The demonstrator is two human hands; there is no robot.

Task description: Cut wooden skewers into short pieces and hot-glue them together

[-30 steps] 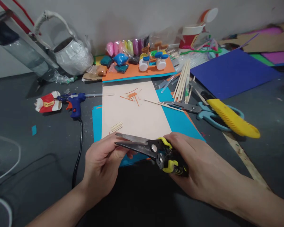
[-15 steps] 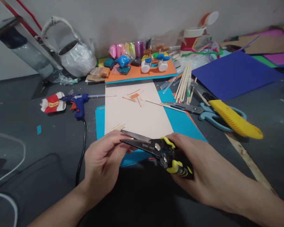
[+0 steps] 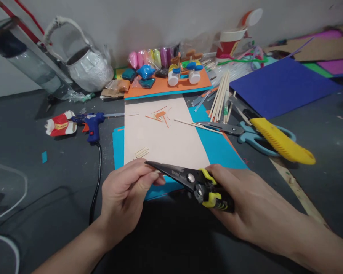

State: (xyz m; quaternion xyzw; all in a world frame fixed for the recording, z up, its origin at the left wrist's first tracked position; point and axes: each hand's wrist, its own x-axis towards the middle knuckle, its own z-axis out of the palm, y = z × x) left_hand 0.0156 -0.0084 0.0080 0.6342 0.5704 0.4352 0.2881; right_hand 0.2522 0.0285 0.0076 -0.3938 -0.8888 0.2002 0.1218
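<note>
My right hand [image 3: 246,201] is wrapped round the black and yellow handles of a pair of snips [image 3: 178,177]. Their black blades are closed together and point left. At the blade tips, my left hand [image 3: 128,190] is pinched shut. Whatever lies between its thumb and forefinger is mostly hidden; only a small pale bit shows by the thumb. Just beyond the left fingers, several short cut wooden sticks [image 3: 142,152] rest on a cream sheet [image 3: 168,146]. Orange scraps [image 3: 160,114] lie farther up that sheet.
A blue glue gun [image 3: 93,127] lies left, its black cord running toward me. Light-blue scissors [image 3: 247,137], a yellow cutter [image 3: 282,140] and long wooden sticks [image 3: 219,97] are on the right. Behind stand clay packets [image 3: 146,71], a silver pot [image 3: 90,70] and a red cup [image 3: 230,43].
The snips' blades have gone from apart to closed. More of the short sticks shows beyond my left fingers. The view has shifted slightly, and both hands keep their grip.
</note>
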